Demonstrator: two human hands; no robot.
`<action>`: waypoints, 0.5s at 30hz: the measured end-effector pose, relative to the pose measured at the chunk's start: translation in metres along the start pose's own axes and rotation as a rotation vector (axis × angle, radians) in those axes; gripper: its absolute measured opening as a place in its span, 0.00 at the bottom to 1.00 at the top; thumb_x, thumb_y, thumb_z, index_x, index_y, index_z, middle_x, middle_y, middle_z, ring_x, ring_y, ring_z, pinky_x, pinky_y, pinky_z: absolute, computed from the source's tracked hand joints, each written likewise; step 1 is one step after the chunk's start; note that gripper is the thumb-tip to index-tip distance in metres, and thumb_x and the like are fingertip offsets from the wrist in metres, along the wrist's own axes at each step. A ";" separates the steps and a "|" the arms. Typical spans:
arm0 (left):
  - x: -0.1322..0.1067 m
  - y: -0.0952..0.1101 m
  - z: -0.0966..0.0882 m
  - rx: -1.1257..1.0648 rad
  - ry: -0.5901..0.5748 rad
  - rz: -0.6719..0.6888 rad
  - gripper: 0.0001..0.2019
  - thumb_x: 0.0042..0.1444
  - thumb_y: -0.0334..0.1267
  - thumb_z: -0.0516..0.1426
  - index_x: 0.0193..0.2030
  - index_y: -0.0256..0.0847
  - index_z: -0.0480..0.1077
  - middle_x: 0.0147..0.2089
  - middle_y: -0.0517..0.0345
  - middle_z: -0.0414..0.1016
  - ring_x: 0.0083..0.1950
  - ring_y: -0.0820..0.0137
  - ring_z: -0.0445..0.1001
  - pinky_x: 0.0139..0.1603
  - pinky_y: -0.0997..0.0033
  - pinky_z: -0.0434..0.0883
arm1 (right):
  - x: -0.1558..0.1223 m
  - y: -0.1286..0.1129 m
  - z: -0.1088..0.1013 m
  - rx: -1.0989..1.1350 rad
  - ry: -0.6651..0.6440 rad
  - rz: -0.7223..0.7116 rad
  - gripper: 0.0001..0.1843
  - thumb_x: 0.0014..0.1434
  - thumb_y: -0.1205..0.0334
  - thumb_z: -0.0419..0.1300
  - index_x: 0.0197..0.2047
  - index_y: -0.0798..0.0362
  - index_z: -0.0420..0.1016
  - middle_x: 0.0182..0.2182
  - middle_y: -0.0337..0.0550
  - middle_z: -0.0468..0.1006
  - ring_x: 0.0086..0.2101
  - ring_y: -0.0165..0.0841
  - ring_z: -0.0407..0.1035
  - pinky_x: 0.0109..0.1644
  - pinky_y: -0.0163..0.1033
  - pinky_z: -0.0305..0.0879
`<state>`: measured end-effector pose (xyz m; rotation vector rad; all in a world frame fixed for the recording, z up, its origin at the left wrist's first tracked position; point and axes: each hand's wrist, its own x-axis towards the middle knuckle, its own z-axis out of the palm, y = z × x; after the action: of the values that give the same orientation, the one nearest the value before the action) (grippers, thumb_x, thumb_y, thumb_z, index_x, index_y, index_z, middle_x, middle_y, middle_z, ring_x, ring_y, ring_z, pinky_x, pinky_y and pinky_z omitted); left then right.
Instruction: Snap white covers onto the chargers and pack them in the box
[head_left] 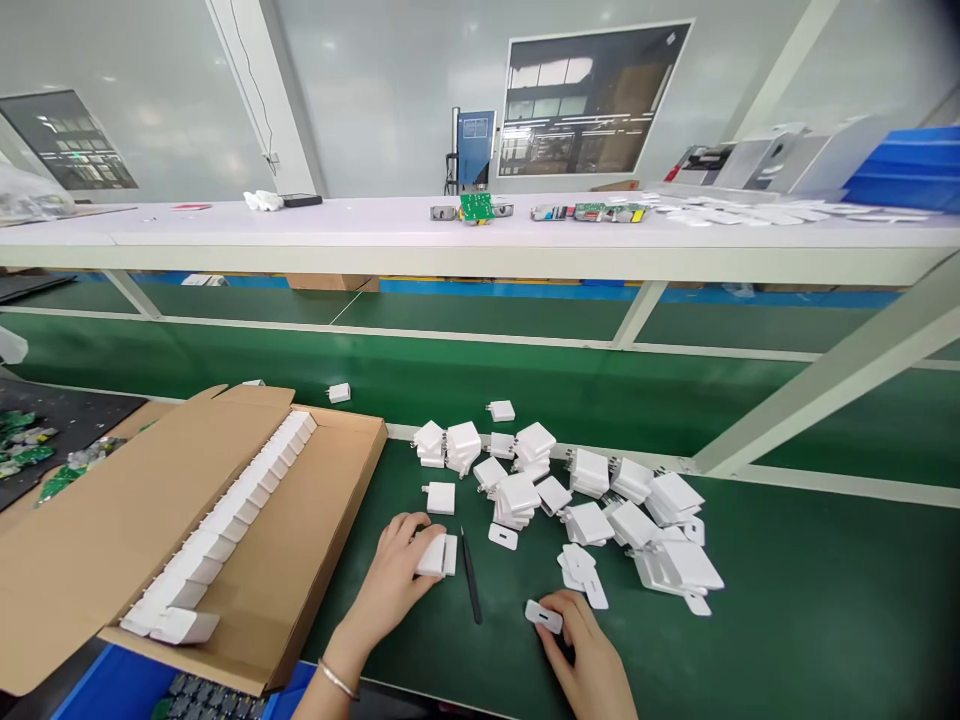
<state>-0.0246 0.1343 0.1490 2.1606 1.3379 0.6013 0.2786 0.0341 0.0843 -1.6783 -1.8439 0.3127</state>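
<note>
Both hands occupied, green bench (810,610).
My left hand (400,566), palm down, grips a white casing (432,557) left of the tweezers (471,577); my right hand (585,652) pinches a slotted plate (544,616), thumb against fingers.

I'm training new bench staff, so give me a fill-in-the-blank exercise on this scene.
The hand pinching the small slotted plate is the person's ____ one.
The tweezers are coloured ____.
The open cardboard box lies to the ____ of the tweezers.
The worktop is coloured ____.

Missing words: right; black; left; green.
</note>
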 end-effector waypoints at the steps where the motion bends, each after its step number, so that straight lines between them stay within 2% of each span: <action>1: -0.004 0.001 -0.001 -0.072 0.018 -0.023 0.26 0.60 0.28 0.62 0.64 0.51 0.71 0.64 0.49 0.71 0.68 0.51 0.66 0.67 0.46 0.66 | 0.003 -0.006 0.001 0.009 0.009 -0.011 0.08 0.72 0.59 0.51 0.46 0.46 0.71 0.46 0.46 0.77 0.32 0.32 0.76 0.33 0.33 0.74; 3: -0.011 0.005 -0.006 -0.265 0.041 -0.065 0.25 0.66 0.33 0.59 0.69 0.55 0.67 0.66 0.50 0.69 0.68 0.54 0.66 0.68 0.50 0.67 | 0.007 -0.016 0.004 0.017 -0.001 -0.027 0.10 0.73 0.62 0.47 0.44 0.47 0.69 0.46 0.47 0.75 0.31 0.30 0.75 0.33 0.33 0.73; 5: -0.015 0.014 -0.013 -0.455 0.058 -0.092 0.23 0.71 0.39 0.55 0.71 0.57 0.63 0.67 0.51 0.68 0.67 0.58 0.68 0.66 0.56 0.69 | 0.009 -0.022 0.005 0.003 -0.030 -0.036 0.10 0.71 0.64 0.47 0.46 0.47 0.69 0.50 0.48 0.74 0.31 0.30 0.74 0.33 0.35 0.73; 7: -0.018 0.026 -0.019 -0.562 0.076 -0.094 0.20 0.73 0.41 0.53 0.70 0.57 0.63 0.68 0.52 0.68 0.66 0.61 0.70 0.64 0.60 0.70 | 0.008 -0.025 0.004 -0.017 -0.074 -0.037 0.14 0.69 0.65 0.50 0.55 0.46 0.70 0.54 0.49 0.72 0.33 0.31 0.76 0.34 0.36 0.75; 10: -0.021 0.041 -0.027 -0.578 0.091 -0.033 0.17 0.74 0.41 0.53 0.67 0.56 0.64 0.68 0.54 0.68 0.66 0.63 0.70 0.65 0.62 0.69 | 0.008 -0.023 0.003 -0.022 -0.119 -0.009 0.24 0.68 0.62 0.53 0.66 0.42 0.66 0.59 0.51 0.70 0.37 0.33 0.78 0.37 0.37 0.77; 12: -0.023 0.048 -0.030 -0.539 0.100 0.018 0.17 0.73 0.39 0.53 0.66 0.56 0.65 0.67 0.53 0.69 0.65 0.62 0.70 0.63 0.62 0.70 | 0.009 -0.020 0.002 -0.006 -0.125 0.022 0.20 0.70 0.59 0.53 0.63 0.43 0.70 0.59 0.51 0.71 0.37 0.34 0.78 0.36 0.38 0.77; 15: -0.024 0.055 -0.033 -0.481 0.114 0.029 0.18 0.72 0.39 0.53 0.66 0.54 0.66 0.64 0.51 0.71 0.61 0.61 0.71 0.59 0.62 0.71 | 0.018 -0.021 -0.002 0.029 -0.157 0.031 0.13 0.71 0.58 0.53 0.53 0.47 0.75 0.52 0.49 0.74 0.34 0.34 0.77 0.35 0.39 0.75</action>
<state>-0.0176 0.0986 0.2072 1.7764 1.0811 0.9600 0.2625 0.0476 0.1028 -1.7057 -1.9172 0.4946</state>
